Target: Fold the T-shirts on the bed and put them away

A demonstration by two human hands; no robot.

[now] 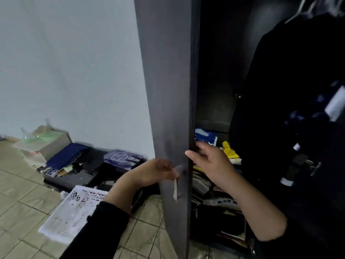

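Dim room, pale wall (65,62) softly lit at left, wardrobe interior (214,71) nearly black, motion blur overall, wide-angle bending at edges.

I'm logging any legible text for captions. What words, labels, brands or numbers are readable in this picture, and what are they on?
None can be read.
Dark blue printed bag on the floor: pale circular emblem and markings, too blurred to read.
Blue garment with pale patches inside the dark grey wardrobe: print blurred, unreadable.
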